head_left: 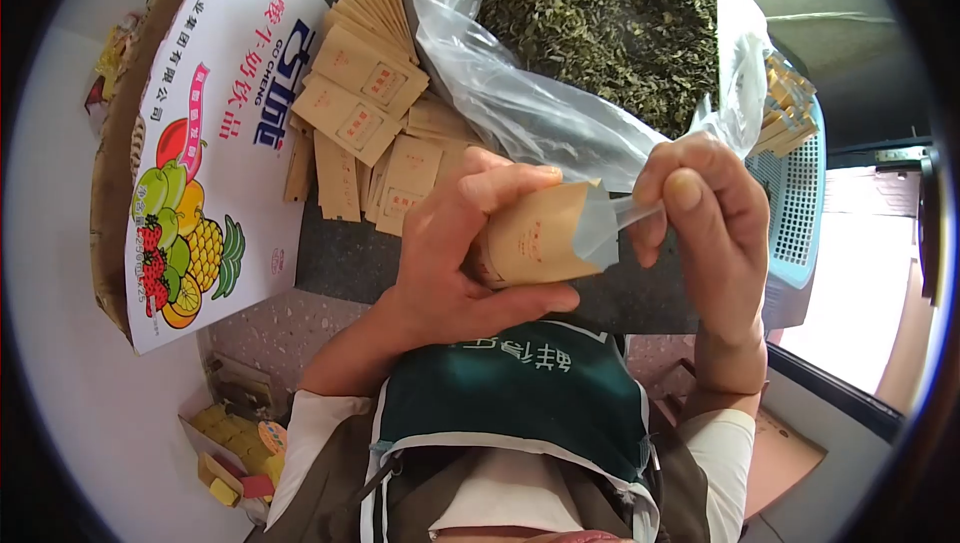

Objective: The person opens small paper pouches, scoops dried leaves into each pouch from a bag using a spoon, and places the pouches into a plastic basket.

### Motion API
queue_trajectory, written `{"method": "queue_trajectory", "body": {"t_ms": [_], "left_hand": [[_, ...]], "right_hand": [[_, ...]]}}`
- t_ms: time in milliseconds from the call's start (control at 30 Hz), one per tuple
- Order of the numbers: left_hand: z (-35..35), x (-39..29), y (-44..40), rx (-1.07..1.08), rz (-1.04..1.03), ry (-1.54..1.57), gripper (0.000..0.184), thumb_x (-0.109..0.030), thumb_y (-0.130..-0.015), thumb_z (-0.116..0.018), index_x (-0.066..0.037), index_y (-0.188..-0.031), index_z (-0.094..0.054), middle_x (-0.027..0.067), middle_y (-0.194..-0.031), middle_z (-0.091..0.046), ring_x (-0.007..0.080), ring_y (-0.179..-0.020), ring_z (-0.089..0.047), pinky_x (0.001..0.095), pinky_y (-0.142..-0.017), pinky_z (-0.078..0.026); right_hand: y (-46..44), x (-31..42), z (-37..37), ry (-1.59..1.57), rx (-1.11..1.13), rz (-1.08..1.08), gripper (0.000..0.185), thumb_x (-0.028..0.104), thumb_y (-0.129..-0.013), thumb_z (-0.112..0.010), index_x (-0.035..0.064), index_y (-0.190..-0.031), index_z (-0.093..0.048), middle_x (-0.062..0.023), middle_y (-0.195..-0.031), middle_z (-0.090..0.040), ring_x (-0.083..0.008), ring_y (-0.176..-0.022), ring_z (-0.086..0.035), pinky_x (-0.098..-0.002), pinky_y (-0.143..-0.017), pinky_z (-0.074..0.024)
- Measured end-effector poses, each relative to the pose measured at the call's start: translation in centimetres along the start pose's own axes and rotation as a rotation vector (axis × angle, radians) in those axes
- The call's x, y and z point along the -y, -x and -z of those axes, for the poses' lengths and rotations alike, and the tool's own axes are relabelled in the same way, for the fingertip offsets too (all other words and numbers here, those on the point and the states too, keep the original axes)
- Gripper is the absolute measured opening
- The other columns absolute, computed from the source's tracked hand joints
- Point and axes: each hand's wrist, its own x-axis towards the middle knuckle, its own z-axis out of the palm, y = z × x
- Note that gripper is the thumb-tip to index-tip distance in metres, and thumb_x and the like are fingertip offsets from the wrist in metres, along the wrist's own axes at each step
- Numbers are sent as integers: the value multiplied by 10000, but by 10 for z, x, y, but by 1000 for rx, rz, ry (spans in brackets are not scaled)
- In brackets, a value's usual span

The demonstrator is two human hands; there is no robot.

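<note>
A small brown paper packet [532,239] is wrapped by the fingers and thumb of my left hand [450,258], its open end facing right. Out of that mouth sticks a translucent inner bag [597,227]. The fingertips and thumb of my right hand [715,218] pinch the drawn-out end of this inner bag. Beyond my hands stands a large clear plastic bag [530,103], open at the top and full of dried green leaves [610,28]. Flat paper packets [350,115] lie in an overlapping pile to the left of it.
On the left stands a white printed carton [225,143]. A light blue plastic basket [805,183] at the right holds several brown and gold packets [790,108]. The dark tabletop [340,261] ends just in front of my green apron [510,383]. Low on the left is a box of yellow items [235,433].
</note>
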Motion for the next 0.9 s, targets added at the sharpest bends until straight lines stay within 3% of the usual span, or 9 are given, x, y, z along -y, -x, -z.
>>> {"method": "queue_trajectory", "body": {"t_ms": [200,267,333,400,467,600,667,733,900], "left_hand": [[-5,19,-42,-60,-172,-73,607,-194,-700,-867,-6,-1208,-595,122,-992,-624,233,-848,-622,321,-735,-499],[-11,21,-58,-95,-156,-58,548,-175,-703,-853,-24,-1170,-608,106,-987,-628,238,-847,-628,330,-734,-495],[-14,25,-75,-81,-179,-175,505,-169,-700,-847,-52,-1136,-620,83,-979,-633,246,-843,-633,341,-714,-491],[-17,28,-88,-49,-185,-253,482,-164,-698,-843,-69,-1117,-625,69,-970,-634,253,-836,-634,347,-705,-487],[-22,32,-96,-55,-17,-135,456,-159,-712,-838,-65,-1106,-627,69,-961,-632,245,-835,-633,338,-711,-491],[-14,37,-103,-77,78,4,399,-117,-750,-814,-37,-1091,-626,74,-982,-624,191,-853,-622,307,-754,-507],[-10,38,-105,-91,111,34,405,-109,-748,-814,-32,-1097,-623,75,-989,-618,184,-866,-618,302,-771,-505],[-7,39,-106,-106,151,63,412,-100,-747,-813,-26,-1103,-620,77,-995,-611,176,-880,-614,296,-788,-504],[-9,37,-115,-91,112,69,420,-87,-741,-811,-20,-1106,-615,74,-1011,-600,180,-918,-601,295,-811,-500]], "right_hand": [[-23,20,15,-21,-136,-60,282,274,-1058,-481,27,-963,-575,-24,-665,-514,-101,-554,-491,-227,-526,-398],[-35,23,29,43,-115,19,241,231,-1056,-487,31,-969,-587,-19,-684,-529,-84,-558,-487,-225,-527,-386],[-45,29,37,329,-104,221,191,181,-1039,-519,29,-962,-608,-8,-714,-547,-65,-566,-482,-220,-536,-376],[-48,39,38,426,-145,211,154,140,-1020,-549,25,-956,-629,7,-739,-557,-45,-595,-476,-213,-548,-374],[-57,42,44,434,-118,283,155,133,-1019,-549,22,-950,-633,17,-737,-551,-39,-621,-475,-207,-560,-379],[-62,57,79,632,-274,188,149,136,-1010,-563,17,-947,-626,43,-708,-526,-30,-637,-467,-201,-569,-366],[-62,55,93,785,-264,151,172,157,-1004,-570,13,-929,-627,48,-664,-505,-30,-604,-450,-209,-551,-355],[-60,53,94,1127,-142,-56,206,173,-1001,-566,7,-891,-617,35,-616,-482,-37,-562,-433,-223,-525,-343],[-79,10,67,859,-77,-116,235,203,-997,-574,5,-874,-605,-1,-613,-549,-49,-573,-514,-240,-537,-417]]}}
